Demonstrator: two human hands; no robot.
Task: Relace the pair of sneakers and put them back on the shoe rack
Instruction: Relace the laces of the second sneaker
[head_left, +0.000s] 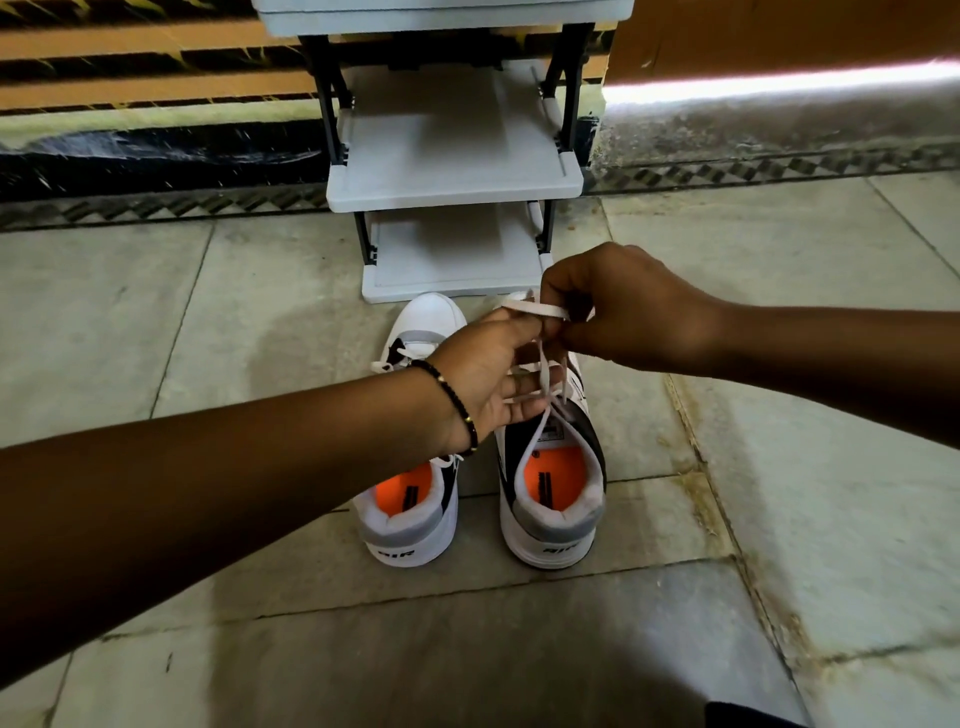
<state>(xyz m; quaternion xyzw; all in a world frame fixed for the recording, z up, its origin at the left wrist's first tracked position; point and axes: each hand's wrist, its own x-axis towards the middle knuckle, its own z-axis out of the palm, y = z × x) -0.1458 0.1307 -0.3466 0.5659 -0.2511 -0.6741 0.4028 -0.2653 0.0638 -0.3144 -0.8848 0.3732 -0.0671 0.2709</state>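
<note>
Roughly centred on the stone floor (208, 322): two sneakers, one pair, white with grey heel patches and orange insoles, heels toward the camera, toes toward the shoe rack (454, 182). Left sneaker (410, 525) and right sneaker (553, 499) stand side by side with a narrow strip of floor between them, not touching.

One rack, grey-white shelves on dark posts; three tiers visible, the top one cut by the frame edge. Shelves carry no shoes. Lowest shelf front edge sits just beyond the toes.

Two hands, both raised over the right sneaker's throat. Left hand (488, 379), palm turned up, fingers loosely curled, thumb and forefinger pinching one white lace (535, 310) where it runs flat across to the other hand. One dark beaded bracelet (452, 405) on that wrist. Right hand (634, 312), knuckles up, fingers bunched together, fingertips closed on the same lace. Lace strands drop from the hands to the upper eyelets and loop around the tongue. Left sneaker's lace shows partly behind the left forearm; its state cannot be told.

Open room: bare floor wide on both sides of the pair and in front of the heels. Wall base and a patterned border strip run behind the rack.
</note>
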